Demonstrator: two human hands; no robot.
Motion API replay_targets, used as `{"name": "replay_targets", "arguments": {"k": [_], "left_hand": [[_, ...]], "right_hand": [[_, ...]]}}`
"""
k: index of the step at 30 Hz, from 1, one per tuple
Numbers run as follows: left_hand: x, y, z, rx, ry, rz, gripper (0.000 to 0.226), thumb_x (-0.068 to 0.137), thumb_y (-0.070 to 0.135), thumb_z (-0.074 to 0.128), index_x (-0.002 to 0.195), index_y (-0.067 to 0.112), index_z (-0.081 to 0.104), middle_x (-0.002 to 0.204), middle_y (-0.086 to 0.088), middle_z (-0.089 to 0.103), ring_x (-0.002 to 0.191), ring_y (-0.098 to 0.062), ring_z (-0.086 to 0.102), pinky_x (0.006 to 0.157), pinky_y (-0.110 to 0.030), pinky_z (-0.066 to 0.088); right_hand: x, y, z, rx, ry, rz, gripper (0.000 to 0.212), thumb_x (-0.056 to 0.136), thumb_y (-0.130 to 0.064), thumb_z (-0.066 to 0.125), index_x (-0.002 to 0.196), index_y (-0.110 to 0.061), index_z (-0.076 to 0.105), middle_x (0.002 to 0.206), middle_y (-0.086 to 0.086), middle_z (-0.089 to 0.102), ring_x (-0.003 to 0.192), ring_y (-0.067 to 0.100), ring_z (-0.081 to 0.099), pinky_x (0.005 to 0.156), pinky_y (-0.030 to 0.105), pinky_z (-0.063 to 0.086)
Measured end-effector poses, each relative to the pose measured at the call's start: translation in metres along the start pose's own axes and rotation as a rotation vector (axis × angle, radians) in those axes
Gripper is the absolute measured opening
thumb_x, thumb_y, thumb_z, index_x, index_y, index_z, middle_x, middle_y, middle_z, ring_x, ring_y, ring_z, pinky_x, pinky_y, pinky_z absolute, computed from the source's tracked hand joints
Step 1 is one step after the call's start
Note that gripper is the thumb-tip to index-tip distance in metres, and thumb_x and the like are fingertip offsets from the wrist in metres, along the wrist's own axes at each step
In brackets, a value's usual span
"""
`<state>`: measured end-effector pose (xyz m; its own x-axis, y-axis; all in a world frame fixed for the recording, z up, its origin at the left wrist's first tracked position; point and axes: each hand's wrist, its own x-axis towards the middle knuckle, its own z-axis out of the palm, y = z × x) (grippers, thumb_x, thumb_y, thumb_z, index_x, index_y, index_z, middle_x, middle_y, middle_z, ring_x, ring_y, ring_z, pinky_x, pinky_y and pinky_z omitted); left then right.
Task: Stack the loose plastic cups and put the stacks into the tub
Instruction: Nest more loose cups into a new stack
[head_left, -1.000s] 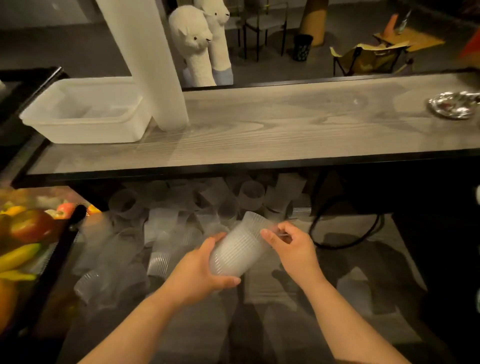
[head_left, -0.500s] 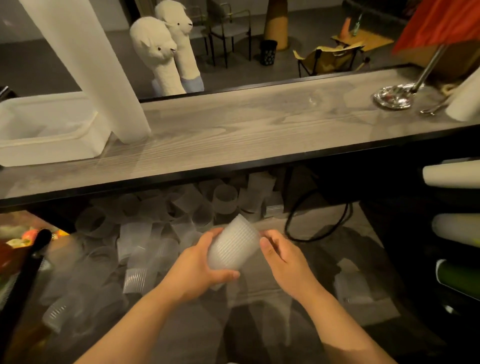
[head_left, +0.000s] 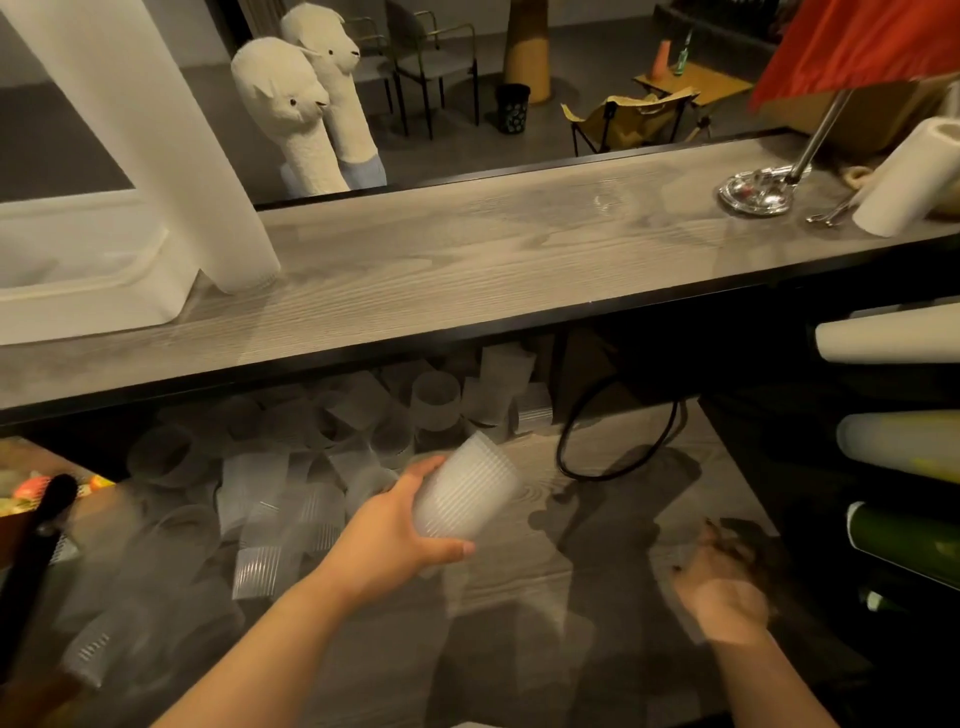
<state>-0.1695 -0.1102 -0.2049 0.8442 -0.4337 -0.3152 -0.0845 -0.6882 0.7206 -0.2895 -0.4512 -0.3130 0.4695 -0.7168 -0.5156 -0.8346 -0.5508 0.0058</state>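
Note:
My left hand (head_left: 395, 530) grips a short stack of ribbed translucent plastic cups (head_left: 467, 493), tilted with the open end up and to the right, above the lower wooden shelf. Several loose cups (head_left: 280, 483) lie in a heap on that shelf to the left and behind the stack. My right hand (head_left: 722, 587) is blurred, low at the right, apart from the stack, its fingers spread and holding nothing. A faint cup (head_left: 670, 553) lies just left of its fingers. The white tub (head_left: 78, 312) stands on the upper counter at far left.
A white post (head_left: 171, 156) stands on the grey counter (head_left: 493, 270) beside the tub. A metal dish (head_left: 758, 192) and paper roll (head_left: 909, 176) sit at the counter's right end. A black cable (head_left: 613, 447) loops on the shelf. Rolls (head_left: 893, 338) are stored at right, and fruit (head_left: 31, 488) lies at left.
My right hand has let go of the stack and swung down to the right. My left hand still holds the stack. The view has shifted to the right.

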Motion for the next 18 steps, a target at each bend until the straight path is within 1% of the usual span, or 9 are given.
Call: {"name": "replay_targets", "arguments": {"k": [1,3,6,8,10,12,13,15,18], "left_hand": [[-0.001,-0.001,0.0,-0.002,-0.004,-0.004,0.101,0.061,0.055,0.085,0.142,0.052,0.027,0.121,0.009,0.052,0.098,-0.009,0.058,0.071,-0.027,0.06],[-0.001,-0.002,-0.002,0.001,-0.009,-0.008,0.101,0.06,0.056,0.085,0.142,0.053,0.026,0.121,0.009,0.051,0.098,-0.009,0.058,0.072,-0.028,0.061],[-0.002,-0.004,-0.004,-0.017,-0.003,-0.007,0.099,0.06,0.054,0.086,0.14,0.055,0.027,0.12,0.008,0.052,0.097,-0.01,0.059,0.069,-0.026,0.06],[-0.003,-0.005,-0.005,-0.038,-0.005,-0.011,0.099,0.061,0.052,0.087,0.14,0.056,0.028,0.12,0.008,0.052,0.097,-0.011,0.059,0.068,-0.026,0.06],[-0.005,-0.006,-0.006,-0.028,-0.011,-0.008,0.099,0.062,0.051,0.087,0.141,0.055,0.027,0.12,0.009,0.051,0.097,-0.011,0.059,0.069,-0.025,0.06],[-0.007,-0.007,-0.009,-0.018,-0.017,0.001,0.1,0.063,0.05,0.086,0.142,0.054,0.026,0.121,0.01,0.051,0.097,-0.01,0.059,0.071,-0.025,0.06],[-0.007,-0.007,-0.01,-0.014,-0.023,0.007,0.1,0.064,0.049,0.086,0.143,0.053,0.025,0.121,0.01,0.05,0.098,-0.01,0.058,0.071,-0.025,0.06],[-0.009,-0.008,-0.011,-0.008,-0.036,0.014,0.101,0.064,0.049,0.087,0.145,0.051,0.025,0.124,0.009,0.05,0.099,-0.01,0.057,0.07,-0.023,0.059],[-0.012,-0.01,-0.014,0.006,-0.036,0.024,0.103,0.061,0.054,0.086,0.145,0.052,0.025,0.126,0.012,0.05,0.102,-0.009,0.057,0.074,-0.025,0.059]], "right_hand": [[0.003,0.001,0.001,-0.025,0.007,0.003,0.081,0.086,-0.044,0.059,0.152,-0.027,0.015,0.148,0.012,0.032,0.136,0.033,0.032,0.105,0.049,0.04],[0.003,-0.003,-0.004,-0.04,0.046,-0.009,0.08,0.087,-0.042,0.059,0.152,-0.025,0.016,0.144,0.012,0.038,0.132,0.032,0.038,0.102,0.046,0.043],[-0.013,-0.019,-0.021,0.062,0.16,-0.018,0.076,0.086,-0.047,0.061,0.145,-0.028,0.018,0.129,0.013,0.05,0.118,0.034,0.05,0.089,0.043,0.049],[-0.026,-0.035,-0.035,0.258,0.198,-0.078,0.08,0.086,-0.041,0.067,0.147,-0.026,0.018,0.124,0.016,0.056,0.111,0.037,0.056,0.081,0.043,0.052],[-0.038,-0.051,-0.049,0.572,0.186,-0.194,0.085,0.082,-0.029,0.076,0.147,-0.022,0.023,0.128,0.017,0.055,0.112,0.038,0.056,0.082,0.042,0.052],[-0.052,-0.064,-0.064,0.837,0.163,-0.308,0.085,0.076,-0.026,0.082,0.143,-0.022,0.03,0.128,0.008,0.05,0.114,0.03,0.053,0.083,0.039,0.05],[-0.06,-0.071,-0.072,0.92,0.163,-0.368,0.083,0.073,-0.028,0.084,0.139,-0.024,0.034,0.124,0.002,0.047,0.113,0.024,0.052,0.083,0.036,0.05],[-0.077,-0.085,-0.083,1.036,0.144,-0.466,0.075,0.072,-0.029,0.085,0.13,-0.026,0.038,0.12,-0.004,0.045,0.109,0.016,0.05,0.084,0.032,0.048],[-0.096,-0.1,-0.092,1.172,-0.033,-0.6,0.07,0.07,-0.027,0.086,0.122,-0.027,0.039,0.117,0.0,0.053,0.103,0.016,0.058,0.079,0.03,0.056]]}}
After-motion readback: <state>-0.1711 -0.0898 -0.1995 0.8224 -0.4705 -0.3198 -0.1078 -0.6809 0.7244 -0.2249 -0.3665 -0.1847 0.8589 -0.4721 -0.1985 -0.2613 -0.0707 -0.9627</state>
